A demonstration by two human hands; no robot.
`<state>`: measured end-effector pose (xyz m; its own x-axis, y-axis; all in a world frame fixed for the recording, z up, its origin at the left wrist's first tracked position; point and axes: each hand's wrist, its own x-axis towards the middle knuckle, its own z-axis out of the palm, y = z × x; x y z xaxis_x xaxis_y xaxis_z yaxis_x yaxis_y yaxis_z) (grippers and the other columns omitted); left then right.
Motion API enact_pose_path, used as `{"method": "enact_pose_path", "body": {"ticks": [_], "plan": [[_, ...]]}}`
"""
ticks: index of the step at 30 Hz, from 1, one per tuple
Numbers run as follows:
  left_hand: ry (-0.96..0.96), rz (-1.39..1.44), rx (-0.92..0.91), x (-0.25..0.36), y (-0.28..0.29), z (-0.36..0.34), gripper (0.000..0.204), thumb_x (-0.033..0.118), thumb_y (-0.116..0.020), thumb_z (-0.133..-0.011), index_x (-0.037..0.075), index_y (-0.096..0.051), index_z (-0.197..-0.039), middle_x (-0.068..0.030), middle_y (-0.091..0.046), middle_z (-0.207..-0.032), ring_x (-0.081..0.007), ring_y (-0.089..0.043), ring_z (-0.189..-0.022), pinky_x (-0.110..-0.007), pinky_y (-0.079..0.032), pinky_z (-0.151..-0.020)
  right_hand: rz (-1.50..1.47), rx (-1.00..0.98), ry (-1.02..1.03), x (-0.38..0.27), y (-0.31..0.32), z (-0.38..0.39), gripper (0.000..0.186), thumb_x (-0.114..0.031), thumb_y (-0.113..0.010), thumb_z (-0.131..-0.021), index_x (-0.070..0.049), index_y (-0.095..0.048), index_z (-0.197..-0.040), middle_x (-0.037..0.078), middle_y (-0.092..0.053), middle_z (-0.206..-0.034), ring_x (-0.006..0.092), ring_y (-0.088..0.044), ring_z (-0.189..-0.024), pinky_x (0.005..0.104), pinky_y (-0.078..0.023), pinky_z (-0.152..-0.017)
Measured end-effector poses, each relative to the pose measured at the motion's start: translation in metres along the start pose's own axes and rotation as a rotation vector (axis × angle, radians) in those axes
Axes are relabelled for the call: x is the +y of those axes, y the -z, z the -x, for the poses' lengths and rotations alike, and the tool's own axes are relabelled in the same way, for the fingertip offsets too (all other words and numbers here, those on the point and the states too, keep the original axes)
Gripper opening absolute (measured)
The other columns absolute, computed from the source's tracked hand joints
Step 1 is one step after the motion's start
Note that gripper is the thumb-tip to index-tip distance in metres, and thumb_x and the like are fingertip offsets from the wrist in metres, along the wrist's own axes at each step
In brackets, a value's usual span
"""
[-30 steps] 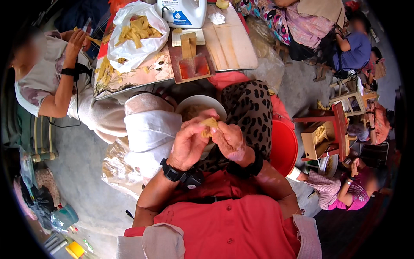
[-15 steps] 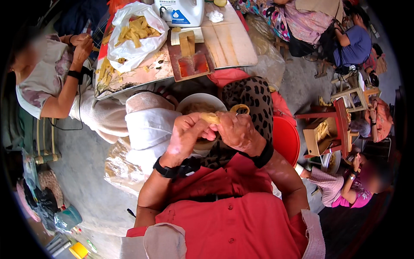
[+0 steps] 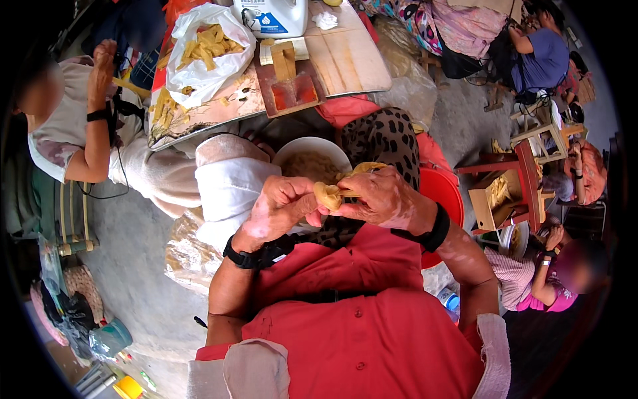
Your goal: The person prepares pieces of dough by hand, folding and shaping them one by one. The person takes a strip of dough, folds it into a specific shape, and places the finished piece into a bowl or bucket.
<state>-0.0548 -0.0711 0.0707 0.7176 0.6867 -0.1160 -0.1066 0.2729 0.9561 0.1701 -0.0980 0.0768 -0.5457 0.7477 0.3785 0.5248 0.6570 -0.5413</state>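
Above my lap, my left hand (image 3: 282,207) pinches the rounded, folded end of a pale yellow strip (image 3: 327,196) that looks like bean curd skin. My right hand (image 3: 385,198) grips the same strip from the other side, its fingers curled round it. A thin length of it runs between the hands, and a loose piece shows over the right fingers. Just beyond my hands stands a white bowl (image 3: 292,145) with pale yellow pieces inside; my hands hide its near side.
A table (image 3: 355,66) ahead bears a white plastic bag (image 3: 199,85) of yellow strips, a brown board (image 3: 269,93) with an upright block, and a white jug (image 3: 286,23). A red bucket (image 3: 444,206) stands at my right. Other people sit on the left and right.
The strip between my hands now shows a rounded fold and a thin stretched length. My right hand has turned and shifted right; my left hand has moved slightly left and down.
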Motion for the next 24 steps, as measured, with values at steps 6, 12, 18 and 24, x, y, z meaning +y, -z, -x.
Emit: {"method": "enact_pose_path", "body": {"ticks": [6, 12, 18, 24], "plan": [[-0.017, -0.191, -0.048, 0.005, 0.003, 0.002, 0.013, 0.006, -0.056, -0.092, -0.004, -0.064, -0.092, -0.0051, -0.065, -0.079, -0.0088, -0.061, -0.063, -0.022, -0.051, -0.057, -0.005, 0.058, 0.073, -0.004, 0.001, 0.004, 0.033, -0.026, -0.071, -0.078, 0.0, -0.057, -0.095, 0.012, -0.062, -0.076, 0.0306, -0.063, -0.069, 0.0384, -0.049, -0.057], [-0.011, -0.282, -0.024, 0.008, 0.004, 0.007, 0.011, 0.005, -0.057, -0.09, -0.004, -0.063, -0.089, -0.0061, -0.064, -0.074, -0.0099, -0.062, -0.063, -0.022, -0.05, -0.056, -0.069, 0.056, 0.061, -0.007, 0.01, 0.005, 0.029, -0.023, -0.07, -0.08, -0.001, -0.058, -0.094, 0.013, -0.061, -0.073, 0.0315, -0.062, -0.066, 0.0387, -0.049, -0.056], [-0.014, -0.344, -0.07, 0.009, 0.011, 0.011, 0.009, 0.004, -0.06, -0.088, -0.005, -0.063, -0.088, -0.0068, -0.063, -0.074, -0.0118, -0.06, -0.062, -0.023, -0.049, -0.055, -0.018, 0.028, 0.047, -0.01, 0.014, 0.012, 0.016, -0.016, -0.066, -0.082, -0.002, -0.06, -0.087, 0.012, -0.059, -0.067, 0.031, -0.061, -0.061, 0.0381, -0.048, -0.052], [0.02, -0.284, -0.017, 0.01, 0.02, 0.014, 0.009, 0.001, -0.059, -0.087, -0.004, -0.062, -0.081, -0.0062, -0.061, -0.072, -0.0118, -0.062, -0.062, -0.022, -0.049, -0.056, -0.127, -0.019, -0.014, -0.003, 0.023, 0.018, 0.012, -0.013, -0.06, -0.087, -0.001, -0.06, -0.084, 0.013, -0.057, -0.065, 0.0311, -0.059, -0.057, 0.0374, -0.046, -0.049]]}}
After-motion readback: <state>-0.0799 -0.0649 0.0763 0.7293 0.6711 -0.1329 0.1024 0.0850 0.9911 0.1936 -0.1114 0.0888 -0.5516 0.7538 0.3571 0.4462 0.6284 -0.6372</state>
